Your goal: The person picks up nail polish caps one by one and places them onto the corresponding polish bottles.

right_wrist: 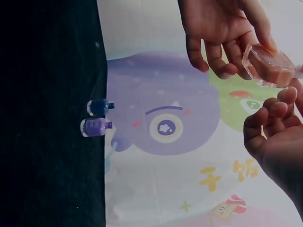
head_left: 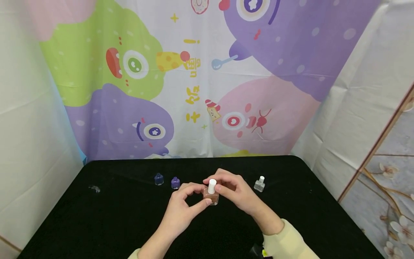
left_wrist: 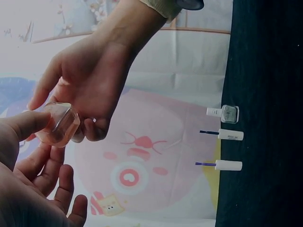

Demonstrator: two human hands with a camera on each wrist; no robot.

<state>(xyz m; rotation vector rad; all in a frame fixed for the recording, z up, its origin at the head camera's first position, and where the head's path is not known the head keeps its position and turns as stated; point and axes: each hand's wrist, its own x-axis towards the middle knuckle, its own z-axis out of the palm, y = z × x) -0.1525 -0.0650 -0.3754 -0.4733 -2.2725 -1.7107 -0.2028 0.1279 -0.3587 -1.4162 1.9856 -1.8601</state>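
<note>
1. A black table (head_left: 113,219) spans the near side.
2. Beyond it hangs a cartoon-printed curtain (head_left: 200,79).
3. A white drape (head_left: 35,108) hangs at left.
4. A flower-patterned wall (head_left: 388,176) stands right.
5. A shiny scrap (head_left: 95,188) lies on the table's left.

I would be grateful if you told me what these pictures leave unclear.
Right wrist view: the white cap of the held bottle is cut off by the right edge.
Head view: the two brush caps are out of sight, apparently behind the right hand.
Head view: a dark object is cut off by the bottom edge.
Head view: a pale scrap is too small to identify.
</note>
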